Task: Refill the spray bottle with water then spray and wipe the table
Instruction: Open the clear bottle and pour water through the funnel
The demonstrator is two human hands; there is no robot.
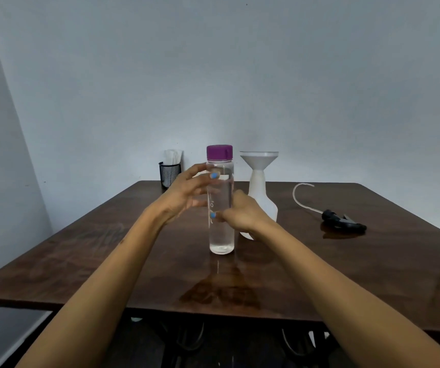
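A clear water bottle [221,235] with a purple cap [219,152] stands upright on the dark wooden table [346,274], filled with water. My right hand [242,212] wraps around its middle from the right, thumb across the front. My left hand [187,193] hovers at the bottle's upper left with fingers spread, its thumb tip resting against the bottle. Just behind, to the right, stands the white spray bottle [260,195] with a white funnel [259,158] seated in its neck. The black spray head [343,221], with its curved clear tube [300,193], lies on the table further right.
A black mesh holder [169,173] with white paper in it sits at the table's far left corner against the wall. A wet-looking sheen [221,290] lies on the tabletop in front of the water bottle. The table's near edge runs below my forearms.
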